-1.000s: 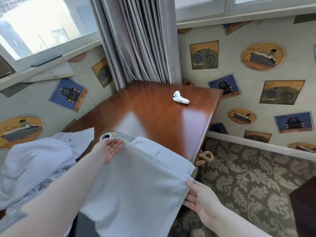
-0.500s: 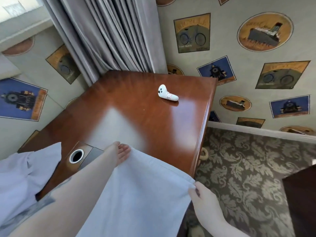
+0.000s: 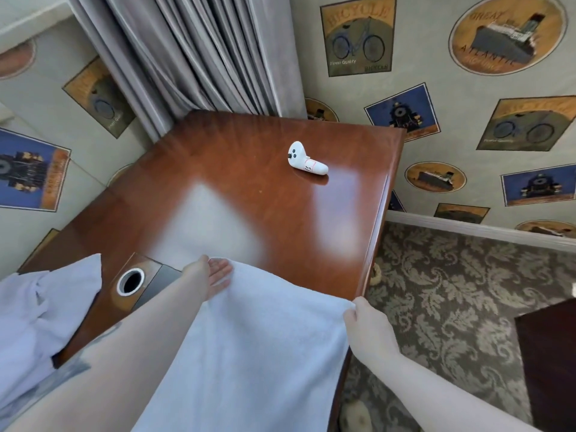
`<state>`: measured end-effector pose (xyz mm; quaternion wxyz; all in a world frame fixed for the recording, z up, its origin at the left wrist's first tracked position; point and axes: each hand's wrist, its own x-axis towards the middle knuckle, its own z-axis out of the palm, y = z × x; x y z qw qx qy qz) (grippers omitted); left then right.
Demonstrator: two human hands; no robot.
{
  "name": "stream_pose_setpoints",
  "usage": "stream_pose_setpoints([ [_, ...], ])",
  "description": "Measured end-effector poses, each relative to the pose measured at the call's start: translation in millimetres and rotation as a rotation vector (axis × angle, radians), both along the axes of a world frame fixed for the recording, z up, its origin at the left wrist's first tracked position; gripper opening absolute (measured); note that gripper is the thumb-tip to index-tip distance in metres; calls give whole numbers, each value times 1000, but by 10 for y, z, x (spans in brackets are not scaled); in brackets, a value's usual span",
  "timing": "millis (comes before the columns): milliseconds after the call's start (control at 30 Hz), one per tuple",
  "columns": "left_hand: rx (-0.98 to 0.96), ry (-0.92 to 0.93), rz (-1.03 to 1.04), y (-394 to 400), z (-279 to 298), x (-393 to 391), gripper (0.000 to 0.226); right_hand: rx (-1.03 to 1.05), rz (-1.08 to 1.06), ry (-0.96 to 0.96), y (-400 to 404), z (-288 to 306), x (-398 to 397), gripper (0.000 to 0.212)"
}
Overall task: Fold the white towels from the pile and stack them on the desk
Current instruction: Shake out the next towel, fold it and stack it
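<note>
A white towel (image 3: 265, 347) lies spread over the near end of the brown wooden desk (image 3: 249, 194), its near part hanging toward me. My left hand (image 3: 208, 275) holds the towel's far left corner, palm turned up with the cloth across the fingers. My right hand (image 3: 364, 319) pinches the far right corner at the desk's right edge. The pile of white towels (image 3: 34, 319) sits crumpled at the left, partly over the desk's left edge.
A white handheld controller (image 3: 305, 160) lies on the far right of the desk. A round cable hole (image 3: 131, 281) sits in the desk near my left wrist. Grey curtains (image 3: 199, 54) hang behind. Patterned carpet (image 3: 452, 294) lies to the right, with dark furniture (image 3: 551, 360) at the right edge.
Both hands have carried the towel's far edge forward onto the desk. The view has tilted down and right, so the window has left the picture.
</note>
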<state>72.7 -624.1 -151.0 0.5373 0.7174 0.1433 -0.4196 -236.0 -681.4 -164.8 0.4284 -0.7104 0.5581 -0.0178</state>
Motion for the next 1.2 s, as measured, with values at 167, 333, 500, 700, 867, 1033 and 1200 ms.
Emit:
stream_pose_setpoints([
  [167,93,-166,-202,8,-97,91,17,8,-112,-24,45,18,-45,20],
  [333,388,-833,-756,62,-173,418,36,-61,-111,-105,92,-44,-143,23],
  [500,557,-1013,-943,90,-212,459,10,-46,-173,-102,164,-105,-144,39],
  [700,594,-997,-927,94,-180,459,12,12,-198,-3,52,-86,-121,39],
  [867,539,-1026,-1025,79,-168,493,6,-72,-92,23,-10,-28,-96,16],
  [1033,443,-1067,-1133,29,-169,566,9,-65,34,90,-66,-54,-72,16],
  [1200,680,-967,-1349,16,-153,549,15,71,167,183,-60,5,45,9],
])
